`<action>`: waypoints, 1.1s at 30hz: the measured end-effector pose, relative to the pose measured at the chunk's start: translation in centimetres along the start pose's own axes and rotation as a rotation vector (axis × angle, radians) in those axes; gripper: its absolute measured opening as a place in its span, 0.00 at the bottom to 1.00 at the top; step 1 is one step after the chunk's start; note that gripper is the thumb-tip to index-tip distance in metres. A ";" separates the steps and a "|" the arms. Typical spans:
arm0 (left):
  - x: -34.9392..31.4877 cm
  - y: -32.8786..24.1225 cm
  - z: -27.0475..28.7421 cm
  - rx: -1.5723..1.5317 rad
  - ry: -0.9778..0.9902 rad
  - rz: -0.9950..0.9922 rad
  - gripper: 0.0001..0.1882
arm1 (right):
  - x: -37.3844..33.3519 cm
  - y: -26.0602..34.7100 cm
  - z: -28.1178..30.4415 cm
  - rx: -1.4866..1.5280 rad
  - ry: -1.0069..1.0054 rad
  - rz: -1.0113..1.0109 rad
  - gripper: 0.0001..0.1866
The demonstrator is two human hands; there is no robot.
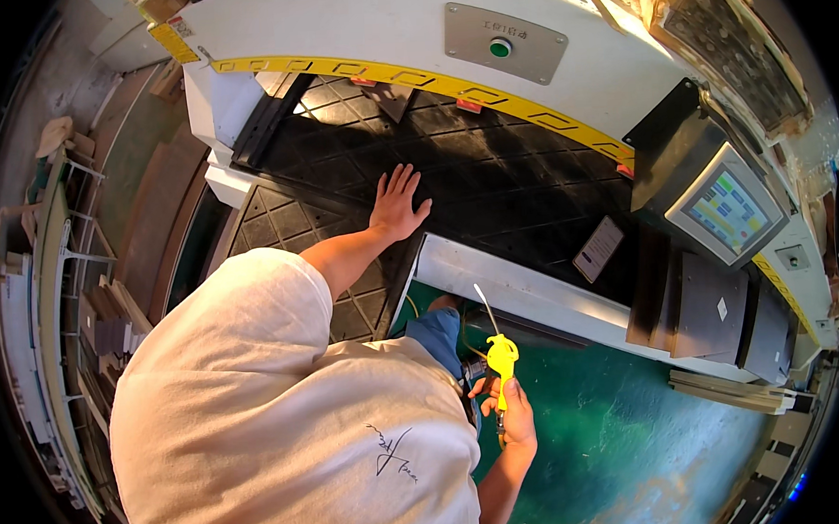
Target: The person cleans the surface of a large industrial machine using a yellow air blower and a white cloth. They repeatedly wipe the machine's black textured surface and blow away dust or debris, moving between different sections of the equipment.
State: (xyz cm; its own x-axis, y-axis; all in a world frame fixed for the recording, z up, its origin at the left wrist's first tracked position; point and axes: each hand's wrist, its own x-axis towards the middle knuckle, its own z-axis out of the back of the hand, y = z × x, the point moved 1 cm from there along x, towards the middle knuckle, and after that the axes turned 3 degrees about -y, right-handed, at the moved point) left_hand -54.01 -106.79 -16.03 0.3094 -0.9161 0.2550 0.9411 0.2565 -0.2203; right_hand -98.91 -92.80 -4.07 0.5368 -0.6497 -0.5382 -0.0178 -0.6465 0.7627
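My left hand [397, 203] lies palm down with fingers spread on a black machine bed [501, 193] cut by a diamond grid of grooves. In my right hand [514, 414] is a yellow air blow gun [502, 357], gripped round its handle. Its thin metal nozzle [486, 307] points up and away, over the white front edge of the bed [518, 274]. A hose runs from the gun's lower end, mostly hidden by my hand.
A white machine beam with a yellow strip [383, 73] and green button [500, 48] spans the far side. At right are a touchscreen [728, 206], leaning dark panels [712, 305] and stacked boards [730, 394]. Left stands a rack [79, 221] of boards. The floor [623, 422] is green.
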 end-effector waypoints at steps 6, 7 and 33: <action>0.0 -0.2 0.1 0.001 -0.004 -0.006 0.37 | 0.2 -0.6 -0.6 0.022 -0.003 0.043 0.31; 0.0 -0.1 0.1 -0.001 -0.008 -0.007 0.37 | 0.3 -0.4 -0.8 0.015 -0.002 0.058 0.30; 0.2 0.0 -0.1 -0.015 0.029 0.010 0.37 | 0.0 -0.1 -0.7 -0.082 0.006 0.089 0.28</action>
State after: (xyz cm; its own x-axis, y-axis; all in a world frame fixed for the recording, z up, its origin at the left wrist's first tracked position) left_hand -54.02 -107.01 -16.11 0.3149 -0.9219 0.2257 0.9357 0.2616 -0.2367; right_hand -98.32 -92.46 -3.93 0.5416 -0.7003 -0.4650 0.0033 -0.5514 0.8342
